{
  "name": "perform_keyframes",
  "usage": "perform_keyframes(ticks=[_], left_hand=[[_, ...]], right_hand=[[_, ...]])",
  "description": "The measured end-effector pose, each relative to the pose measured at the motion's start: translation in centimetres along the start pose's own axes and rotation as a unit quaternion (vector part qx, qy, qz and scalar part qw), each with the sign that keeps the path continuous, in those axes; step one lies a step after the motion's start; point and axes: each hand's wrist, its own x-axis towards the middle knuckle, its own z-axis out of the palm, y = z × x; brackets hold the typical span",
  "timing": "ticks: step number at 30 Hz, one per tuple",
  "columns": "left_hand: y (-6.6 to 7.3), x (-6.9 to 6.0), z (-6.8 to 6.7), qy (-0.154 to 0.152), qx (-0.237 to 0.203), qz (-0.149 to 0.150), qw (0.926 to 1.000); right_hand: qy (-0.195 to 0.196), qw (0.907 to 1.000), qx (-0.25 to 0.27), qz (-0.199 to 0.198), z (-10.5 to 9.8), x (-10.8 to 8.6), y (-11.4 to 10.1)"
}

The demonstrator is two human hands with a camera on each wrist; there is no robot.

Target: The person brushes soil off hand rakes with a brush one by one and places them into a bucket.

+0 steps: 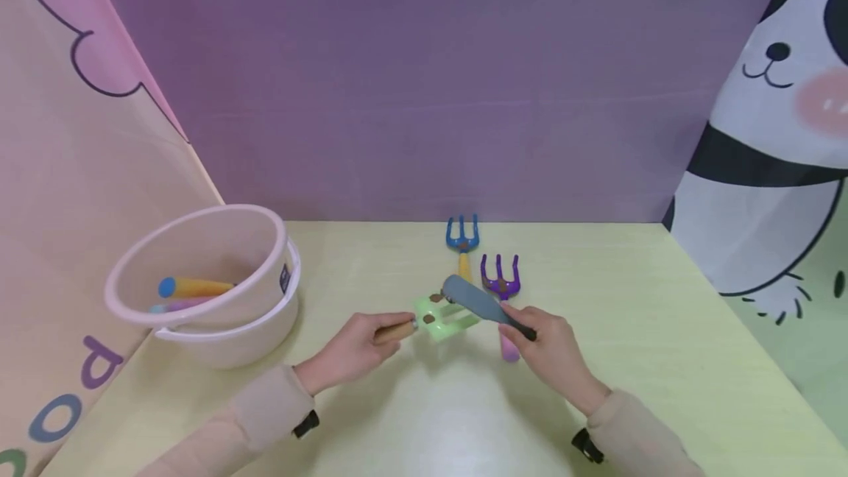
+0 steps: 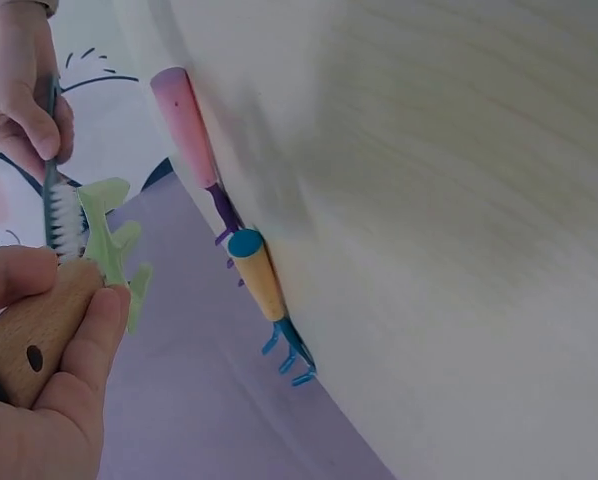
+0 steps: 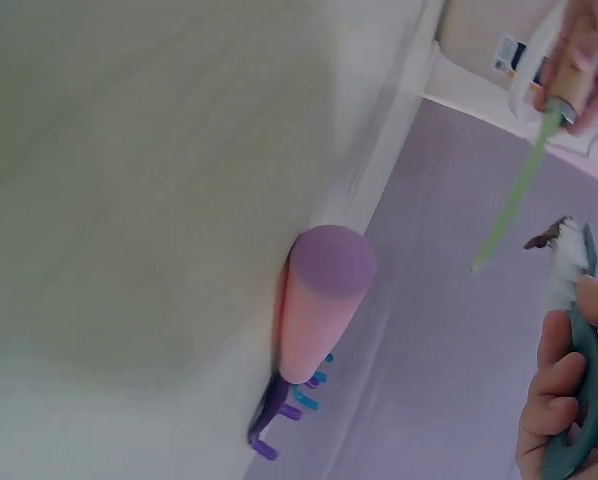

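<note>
The green fork (image 1: 437, 325), left hand (image 1: 351, 352) gripping its handle (image 1: 394, 333), apparently offers its prongs (image 1: 458, 327) to the brush (image 1: 478, 301) gripped in the right hand (image 1: 553, 352).

In the head view, a purple backdrop (image 1: 424, 94) hangs at twelve o'clock and a printed panda (image 1: 762, 160) towards three. Stacked pale tubs (image 1: 255, 297) sit towards nine, coloured letters (image 1: 76, 411) at eight.

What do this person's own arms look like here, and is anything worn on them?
The left sleeve and right sleeve are long, pale beige, with no markings visible, and reach the wrists. Beside the cuffs show a left black piece and a right black piece, too small to identify. No gloves are worn.
</note>
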Motion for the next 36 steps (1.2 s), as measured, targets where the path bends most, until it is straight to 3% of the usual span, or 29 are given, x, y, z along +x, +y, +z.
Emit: perform_keyframes(ticks=[4, 9, 14, 19, 27, 29, 33, 35, 36], left_hand=[[0.7, 0.0, 0.1, -0.014, 0.017, 0.022, 0.9995], [1.3, -0.2, 0.2, -0.013, 0.049, 0.035, 0.9981], [1.8, -0.4, 0.2, -0.01, 0.077, 0.036, 0.9963], [1.8, -0.6, 0.2, -0.005, 0.089, 0.037, 0.9954], [1.6, -0.9, 0.0, 0.0, 0.092, 0.042, 0.9949], [1.7, -0.9, 0.0, 0.005, 0.091, 0.045, 0.9948], [1.9, -0.9, 0.0, 0.011, 0.089, 0.062, 0.994], [2.1, -0.9, 0.0, 0.01, 0.093, 0.072, 0.993], [2.2, -0.9, 0.0, 0.008, 0.094, 0.077, 0.9925]], right_hand=[[0.023, 0.9947, -0.058, -0.082, 0.7, 0.2, -0.2], [0.06, 0.9752, -0.135, -0.165, 1.0, 0.5, -0.4], [0.07, 0.9605, -0.185, -0.196, 1.1, 0.9, -0.6], [0.069, 0.9553, -0.209, -0.197, 1.2, 0.8, -0.6], [0.064, 0.9579, -0.21, -0.185, 1.3, 0.7, -0.1], [0.053, 0.967, -0.184, -0.168, 1.4, 0.7, -0.2], [0.012, 0.991, -0.094, -0.095, 1.5, 0.8, -0.5], [0.01, 0.9928, -0.082, -0.086, 1.5, 0.8, -0.7], [0.016, 0.9901, -0.094, -0.102, 1.6, 0.8, -0.8]])
